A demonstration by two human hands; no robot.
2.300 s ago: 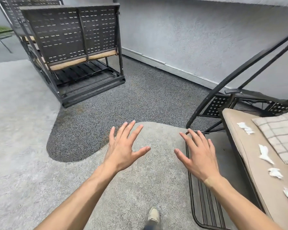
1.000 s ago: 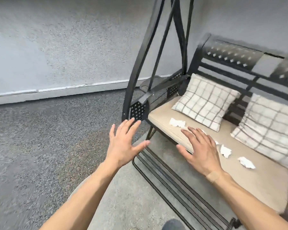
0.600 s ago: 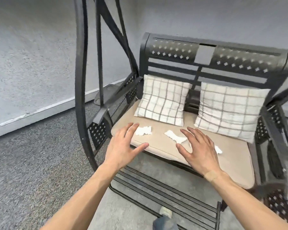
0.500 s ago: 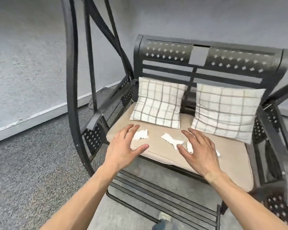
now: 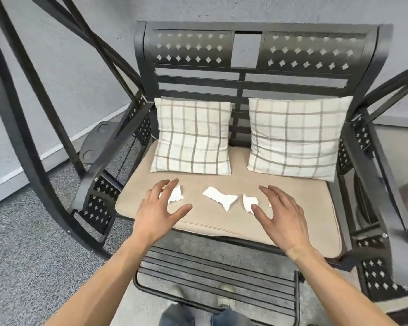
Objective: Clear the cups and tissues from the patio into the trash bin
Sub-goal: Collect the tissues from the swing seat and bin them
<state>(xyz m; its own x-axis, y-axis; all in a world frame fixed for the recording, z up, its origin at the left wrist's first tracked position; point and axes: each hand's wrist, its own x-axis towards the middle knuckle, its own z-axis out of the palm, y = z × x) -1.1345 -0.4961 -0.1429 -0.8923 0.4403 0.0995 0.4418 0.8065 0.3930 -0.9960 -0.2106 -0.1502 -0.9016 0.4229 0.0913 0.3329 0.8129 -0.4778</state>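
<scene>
We are facing the black metal swing bench, two checked pillows leaning against its back. Our left hand and right hand are hovering over the tan cushion, each grip spread and holding nothing. White tissues are lying between them.

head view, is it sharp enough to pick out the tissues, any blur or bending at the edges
Head view: the middle is sharp, so the torn tissue on the tan seat cushion reads clearly; the swing frame bows from wide-angle distortion, and the right edge smears with blur; light is soft and even, with no glare and only faint shadows under the left hand and right hand.
</scene>
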